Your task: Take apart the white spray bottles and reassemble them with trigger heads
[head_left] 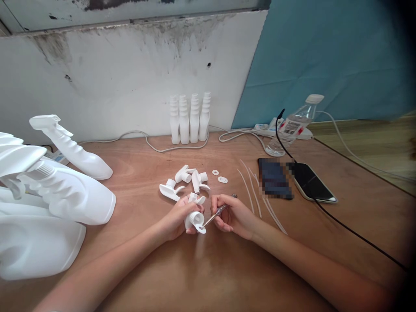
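My left hand (178,217) is closed around a white spray-trigger head (195,216), its threaded cap turned toward my right. My right hand (231,215) pinches a thin metal tool (214,215) whose tip touches the open end of the cap. Both hands hover just above the wooden table (208,268). Behind them lie a few loose white trigger parts (185,180) and two small white washers (221,177). Several thin white dip tubes (256,195) lie to the right of my right hand.
Big white spray bottles (48,203) lie piled at the left. Stacked white nozzle pieces (190,117) stand against the back wall. At the right are a water bottle (292,128), a phone (313,182) on a black cable, a power strip and white cords.
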Tool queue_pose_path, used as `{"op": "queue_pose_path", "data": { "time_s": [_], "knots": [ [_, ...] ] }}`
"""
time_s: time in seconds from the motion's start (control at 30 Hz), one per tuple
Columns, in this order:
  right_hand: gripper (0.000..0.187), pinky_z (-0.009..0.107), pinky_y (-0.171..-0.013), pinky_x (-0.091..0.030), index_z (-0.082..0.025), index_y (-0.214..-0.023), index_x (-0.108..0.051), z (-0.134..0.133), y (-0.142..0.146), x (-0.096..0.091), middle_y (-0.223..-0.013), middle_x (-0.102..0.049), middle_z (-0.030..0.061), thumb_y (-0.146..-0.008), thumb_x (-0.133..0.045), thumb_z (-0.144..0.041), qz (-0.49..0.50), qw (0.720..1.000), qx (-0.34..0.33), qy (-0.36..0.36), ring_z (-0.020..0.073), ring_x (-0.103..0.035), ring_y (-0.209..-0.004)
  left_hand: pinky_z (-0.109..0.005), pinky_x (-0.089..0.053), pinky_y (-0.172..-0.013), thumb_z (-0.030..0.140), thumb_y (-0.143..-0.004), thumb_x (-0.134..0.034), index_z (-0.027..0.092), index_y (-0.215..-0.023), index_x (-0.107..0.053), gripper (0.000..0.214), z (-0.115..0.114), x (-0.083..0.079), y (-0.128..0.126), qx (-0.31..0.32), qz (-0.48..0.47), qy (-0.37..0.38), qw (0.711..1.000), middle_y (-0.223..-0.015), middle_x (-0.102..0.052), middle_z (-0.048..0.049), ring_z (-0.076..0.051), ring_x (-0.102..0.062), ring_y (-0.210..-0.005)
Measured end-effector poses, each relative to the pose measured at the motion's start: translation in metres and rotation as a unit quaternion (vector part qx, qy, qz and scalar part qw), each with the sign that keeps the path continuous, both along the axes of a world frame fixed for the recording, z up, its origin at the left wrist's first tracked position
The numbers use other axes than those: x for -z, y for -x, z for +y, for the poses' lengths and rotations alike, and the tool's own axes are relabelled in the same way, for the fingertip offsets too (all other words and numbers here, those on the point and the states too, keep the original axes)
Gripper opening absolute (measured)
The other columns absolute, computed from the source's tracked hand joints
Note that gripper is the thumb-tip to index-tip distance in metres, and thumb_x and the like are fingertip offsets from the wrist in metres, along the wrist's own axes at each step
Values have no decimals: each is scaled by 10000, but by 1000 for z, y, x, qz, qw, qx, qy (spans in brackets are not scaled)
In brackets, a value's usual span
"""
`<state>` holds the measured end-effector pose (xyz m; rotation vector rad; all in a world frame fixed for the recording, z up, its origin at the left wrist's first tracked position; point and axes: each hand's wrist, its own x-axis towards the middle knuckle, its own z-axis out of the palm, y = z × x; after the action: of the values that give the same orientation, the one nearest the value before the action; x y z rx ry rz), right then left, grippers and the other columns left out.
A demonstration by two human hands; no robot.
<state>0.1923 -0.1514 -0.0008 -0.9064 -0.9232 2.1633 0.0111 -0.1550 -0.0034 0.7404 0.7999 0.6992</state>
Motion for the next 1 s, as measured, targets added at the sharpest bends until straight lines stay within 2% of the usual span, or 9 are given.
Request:
{"op": "queue_pose_path", "data": {
  "time_s": [0.1,0.23,0.43,0.53,0.63,0.73,0.83,0.93,1.0],
  "knots": [
    [111,181,-301,-217,-180,-637,-479,6,-1,0,-399,-478,-11,-692,-448,-272,2,1000,12,8,79,-286,-274,-128,-240,-275,311,-670,-692,151,-793,-461,307,2,0,2,-16,-14,10,1000,-667,-516,16,-62,-449,-408],
    [98,178,-334,-256,-182,-661,-469,24,-18,-5,-430,-456,-32,-671,-488,-277,-19,991,125,-34,62,-296,-313,-147,-273,-287,325,-713,-703,189,-860,-392,370,0,5,2,-26,-31,3,999,-728,-538,14,-97,-506,-438],
    [137,162,-347,-310,-168,-721,-533,51,-48,-2,-535,-578,-3,-694,-561,-300,-125,925,317,-166,73,-458,-377,-212,-421,-425,315,-755,-686,229,-1035,-361,438,-2,16,6,20,-96,-129,987,-896,-531,0,-113,-545,-564],
    [206,172,-347,-343,-168,-836,-575,56,-49,3,-641,-627,-4,-710,-644,-316,-174,900,335,-218,84,-512,-399,-224,-464,-612,268,-715,-714,246,-1062,-361,495,8,9,17,24,-85,-226,970,-976,-530,-7,-131,-564,-761],
    [286,175,-351,-347,-180,-905,-563,55,-46,8,-719,-636,-9,-736,-672,-383,-195,885,340,-250,77,-521,-406,-230,-459,-725,248,-771,-691,240,-1055,-388,416,24,-9,32,6,27,-311,950,-1002,-537,-14,-136,-553,-852],
    [300,177,-357,-347,-180,-901,-544,54,-44,11,-727,-627,-9,-756,-660,-415,-202,880,339,-265,71,-514,-402,-257,-482,-779,283,-811,-668,222,-1121,-452,383,42,-26,43,-32,165,-386,907,-1053,-570,-44,-167,-585,-924],
    [301,185,-360,-351,-176,-889,-536,54,-44,13,-715,-620,-10,-760,-646,-425,-203,879,332,-274,72,-506,-393,-295,-486,-873,338,-819,-650,202,-1185,-526,410,63,-35,51,-77,297,-446,841,-1136,-623,-75,-210,-608,-1031],
    [296,187,-359,-350,-176,-880,-525,54,-44,14,-704,-616,-14,-760,-637,-423,-205,879,326,-282,71,-498,-385,-322,-492,-901,392,-832,-604,209,-1198,-581,410,90,-37,59,-115,435,-443,775,-1141,-670,-64,-227,-639,-1023],
    [294,185,-356,-344,-177,-872,-517,53,-43,14,-702,-615,-15,-763,-633,-424,-207,879,323,-284,67,-491,-380,-336,-508,-889,401,-831,-580,194,-1181,-613,408,108,-33,64,-130,497,-416,750,-1113,-696,-69,-240,-661,-992]
  ]
}}
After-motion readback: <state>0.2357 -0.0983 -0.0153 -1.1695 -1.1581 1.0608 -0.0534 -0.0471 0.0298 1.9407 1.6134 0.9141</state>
